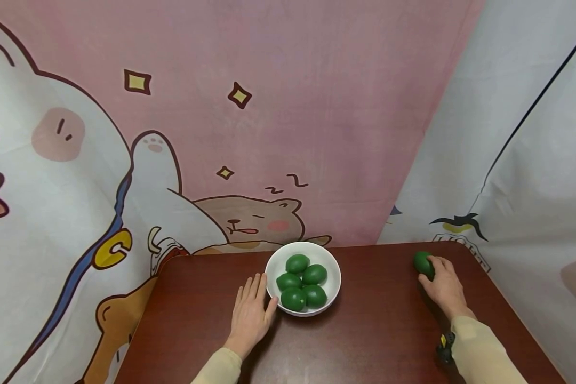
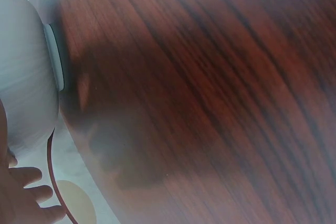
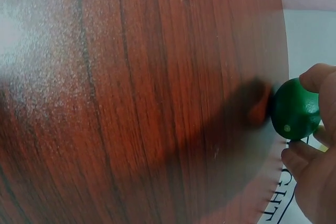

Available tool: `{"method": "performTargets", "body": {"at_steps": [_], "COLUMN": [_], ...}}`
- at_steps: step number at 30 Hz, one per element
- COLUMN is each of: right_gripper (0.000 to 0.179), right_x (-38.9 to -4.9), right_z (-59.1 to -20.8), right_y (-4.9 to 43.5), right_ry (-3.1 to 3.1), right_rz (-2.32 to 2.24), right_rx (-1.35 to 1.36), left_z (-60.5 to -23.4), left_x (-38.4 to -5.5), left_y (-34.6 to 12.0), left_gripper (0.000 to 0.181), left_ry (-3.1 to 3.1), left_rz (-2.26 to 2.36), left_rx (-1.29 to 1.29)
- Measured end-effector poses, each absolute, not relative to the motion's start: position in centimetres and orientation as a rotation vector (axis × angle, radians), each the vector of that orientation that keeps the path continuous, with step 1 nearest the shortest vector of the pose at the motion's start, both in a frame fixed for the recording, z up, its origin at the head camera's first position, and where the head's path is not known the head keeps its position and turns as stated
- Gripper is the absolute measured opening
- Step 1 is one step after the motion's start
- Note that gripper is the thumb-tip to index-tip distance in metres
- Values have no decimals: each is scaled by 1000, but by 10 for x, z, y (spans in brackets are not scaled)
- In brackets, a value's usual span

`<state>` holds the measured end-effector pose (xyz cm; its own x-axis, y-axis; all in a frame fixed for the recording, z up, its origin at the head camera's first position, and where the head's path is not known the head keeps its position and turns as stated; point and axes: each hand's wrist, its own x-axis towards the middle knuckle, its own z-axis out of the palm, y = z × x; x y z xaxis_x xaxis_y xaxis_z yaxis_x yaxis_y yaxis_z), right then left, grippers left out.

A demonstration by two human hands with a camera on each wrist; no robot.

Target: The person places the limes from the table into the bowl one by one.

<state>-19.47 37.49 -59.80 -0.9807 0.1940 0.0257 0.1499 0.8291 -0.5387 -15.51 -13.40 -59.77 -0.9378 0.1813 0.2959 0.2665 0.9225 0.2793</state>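
A white bowl (image 1: 334, 277) stands toward the table's far edge with several green limes (image 1: 314, 274) inside. My left hand (image 1: 251, 313) is at the bowl's left side, fingers straight and thumb close to the rim. In the left wrist view the bowl's outer wall (image 2: 26, 66) shows beside the fingers (image 2: 37, 193). Far to the right, my right hand (image 1: 445, 288) holds a single lime (image 1: 421, 263) near the table's back right corner. The right wrist view has this lime (image 3: 293, 109) pinched between thumb and fingers, low over the wood.
The dark red-brown wooden table (image 1: 369, 330) ends at a cloth backdrop (image 1: 341, 133) printed with cartoon animals. A white cloth (image 1: 537, 202) hangs beyond the right edge. A black strapped device (image 1: 445, 348) is at the right wrist.
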Motion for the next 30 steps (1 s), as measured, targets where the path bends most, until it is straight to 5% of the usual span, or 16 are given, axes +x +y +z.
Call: {"method": "performTargets", "body": {"at_steps": [30], "right_gripper": [48], "right_x": [-193], "right_z": [-606], "right_y": [358], "right_ry": [-2864], "right_rz": [860], "right_rx": [-221], "left_z": [-598], "left_x": [-155], "left_y": [-133], "left_gripper": [69], "left_ry": [-2832], "left_rz": [-461], "left_rx": [-316]}}
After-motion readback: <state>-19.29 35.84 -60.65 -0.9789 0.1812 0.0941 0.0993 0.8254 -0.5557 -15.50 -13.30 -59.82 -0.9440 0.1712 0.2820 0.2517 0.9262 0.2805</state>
